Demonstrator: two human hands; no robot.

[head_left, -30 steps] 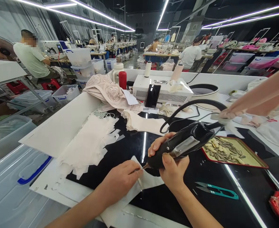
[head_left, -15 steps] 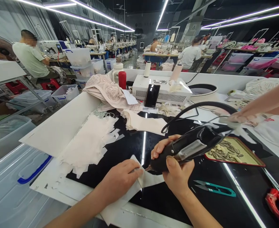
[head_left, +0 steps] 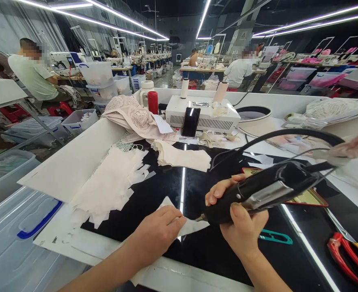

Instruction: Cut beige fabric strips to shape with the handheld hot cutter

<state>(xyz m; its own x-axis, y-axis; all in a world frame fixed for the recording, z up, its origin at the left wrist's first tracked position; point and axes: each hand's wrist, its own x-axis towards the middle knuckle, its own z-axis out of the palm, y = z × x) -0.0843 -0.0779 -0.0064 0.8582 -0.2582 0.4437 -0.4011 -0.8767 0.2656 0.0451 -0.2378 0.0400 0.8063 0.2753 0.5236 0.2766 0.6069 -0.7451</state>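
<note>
A: What's biggest?

B: The table (head_left: 121, 219), black-topped with white edges. A loose pale pile (head_left: 108, 182) spreads over its left side.

A: And at the back?

B: A white box (head_left: 203, 119) with vents along its front.

A: Where's the tool (head_left: 258, 188)?

B: Right of centre over the table, slanting down to the left. The right hand (head_left: 242, 227) has its fingers closed round the black body.

A: The left hand (head_left: 159, 227)?

B: Palm down on a pale cloth (head_left: 194, 228) near the front edge, fingers bent close together. Whether they pinch it or only press, I can't tell. The tool's tip (head_left: 200, 218) points at the cloth, just beside the fingertips; contact isn't clear.

A: Smaller things?

B: A tray (head_left: 316, 196) partly behind the tool, red-handled scissors (head_left: 337, 245) at right, a phone (head_left: 190, 121) upright before the box, and teal snips (head_left: 278, 237), partly hidden by the right hand.
</note>
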